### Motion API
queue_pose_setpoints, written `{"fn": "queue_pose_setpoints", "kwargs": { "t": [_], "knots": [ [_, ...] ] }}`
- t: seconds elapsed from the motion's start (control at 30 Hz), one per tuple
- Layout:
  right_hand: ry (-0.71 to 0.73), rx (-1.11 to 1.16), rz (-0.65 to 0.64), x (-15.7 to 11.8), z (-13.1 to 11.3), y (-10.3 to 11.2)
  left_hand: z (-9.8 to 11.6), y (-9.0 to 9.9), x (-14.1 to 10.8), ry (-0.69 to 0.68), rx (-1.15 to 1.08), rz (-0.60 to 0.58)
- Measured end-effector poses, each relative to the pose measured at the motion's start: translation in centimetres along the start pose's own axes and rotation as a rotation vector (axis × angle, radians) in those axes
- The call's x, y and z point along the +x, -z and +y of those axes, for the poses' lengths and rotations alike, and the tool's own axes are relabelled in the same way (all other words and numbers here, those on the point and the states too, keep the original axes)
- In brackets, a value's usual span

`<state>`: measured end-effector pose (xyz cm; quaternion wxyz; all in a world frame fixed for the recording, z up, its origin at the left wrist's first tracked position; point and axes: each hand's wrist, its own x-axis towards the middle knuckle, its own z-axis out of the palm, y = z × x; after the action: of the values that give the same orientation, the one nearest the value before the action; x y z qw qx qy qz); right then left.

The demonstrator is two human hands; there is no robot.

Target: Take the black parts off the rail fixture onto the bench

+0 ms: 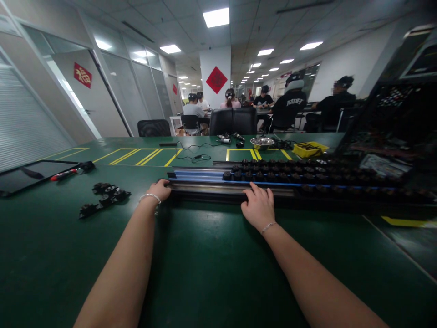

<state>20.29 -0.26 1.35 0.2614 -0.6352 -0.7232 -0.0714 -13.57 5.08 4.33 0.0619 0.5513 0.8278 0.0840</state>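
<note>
A long metal rail [211,187] with dark edges lies across the green table, the front one of several parallel rails. My left hand [161,190] is closed around its left end, fingertips curled over the far side. Farther right, my right hand [259,205] rests on the same rail with its fingers apart, the index finger reaching toward the blue strip behind. Behind it, another rail [201,174] shows blue and silver along its length. Rows of small black clamp-like parts [269,175] sit on the rails toward the right.
Loose black parts [105,198] lie to the left, near a red-handled tool [63,175] and a flat dark panel [41,173]. At the back are a metal bowl [262,142], a yellow tray [309,149] and cables [198,157]. People sit at tables beyond the chairs [233,121].
</note>
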Motion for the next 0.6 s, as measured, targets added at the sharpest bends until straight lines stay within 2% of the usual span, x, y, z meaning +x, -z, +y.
{"fn": "queue_pose_setpoints", "kwargs": {
  "t": [0.33,0.6],
  "knots": [
    [-0.007,-0.001,-0.004,0.01,0.01,0.02,0.30,0.49,-0.15,-0.004,-0.074,0.018],
    [0.001,-0.003,0.013,0.05,0.07,-0.10,0.29,0.91,-0.68,0.055,-0.202,0.068]
  ]
}}
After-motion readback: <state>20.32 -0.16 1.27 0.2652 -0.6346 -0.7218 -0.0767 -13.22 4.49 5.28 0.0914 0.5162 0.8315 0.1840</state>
